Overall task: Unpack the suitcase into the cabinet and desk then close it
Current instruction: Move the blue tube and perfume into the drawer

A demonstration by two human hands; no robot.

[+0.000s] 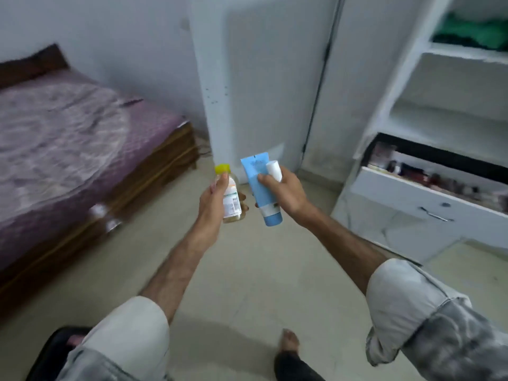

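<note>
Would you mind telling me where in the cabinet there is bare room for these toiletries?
The two shelves between the green clothes above and the open drawer below look bare, though the picture is blurred. The drawer itself is crowded with small items.

Home bedroom, bed (68, 138) with purple patterned cover, white built-in shelves (450, 111), open drawer (428, 199), tiled floor (247, 284)
</note>
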